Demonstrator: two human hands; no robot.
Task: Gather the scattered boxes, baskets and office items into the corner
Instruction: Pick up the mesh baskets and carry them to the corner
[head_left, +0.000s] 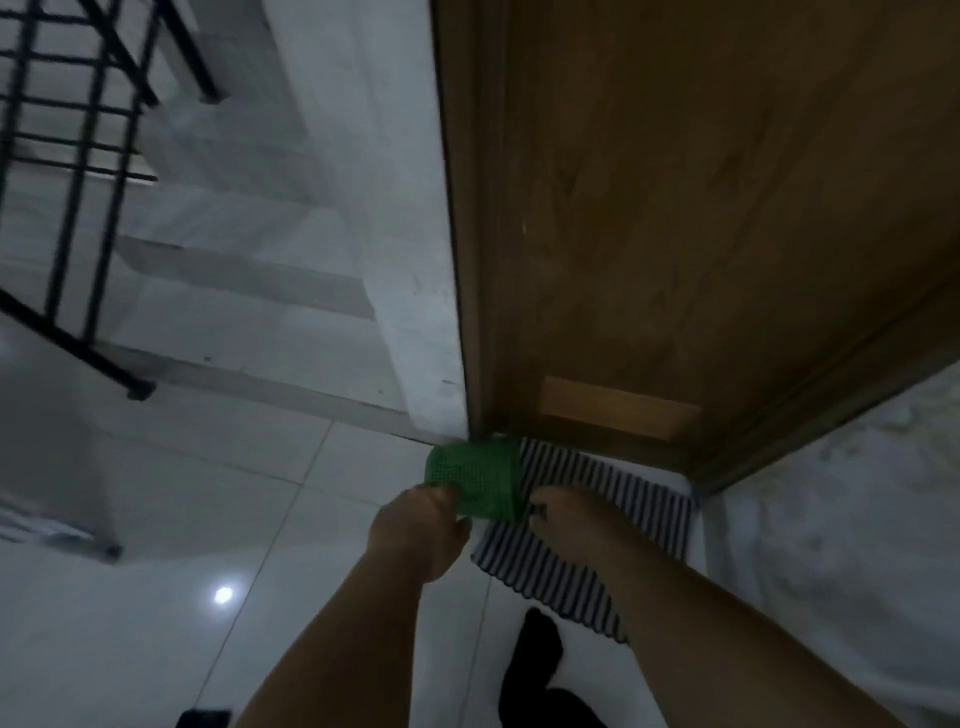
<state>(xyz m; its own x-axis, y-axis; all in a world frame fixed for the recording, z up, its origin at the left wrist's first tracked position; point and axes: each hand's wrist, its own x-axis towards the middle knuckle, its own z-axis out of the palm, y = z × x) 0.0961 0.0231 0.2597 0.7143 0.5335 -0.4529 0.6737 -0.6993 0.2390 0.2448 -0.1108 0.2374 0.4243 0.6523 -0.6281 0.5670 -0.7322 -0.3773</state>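
Fingers (448, 494) of the left hand (418, 530) curl over the near rim of a green basket (480, 478), gripping it; the right hand (566, 512) lies against the basket's right side, its fingers too blurred to tell whether they grip. Basket sits at the foot of the wooden door (675, 208), partly on the striped mat (587, 535) in front of that door.

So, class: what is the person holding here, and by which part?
A green perforated plastic basket, gripped by the left hand at its near left edge. The right hand is against its right side; whether it grips cannot be told.
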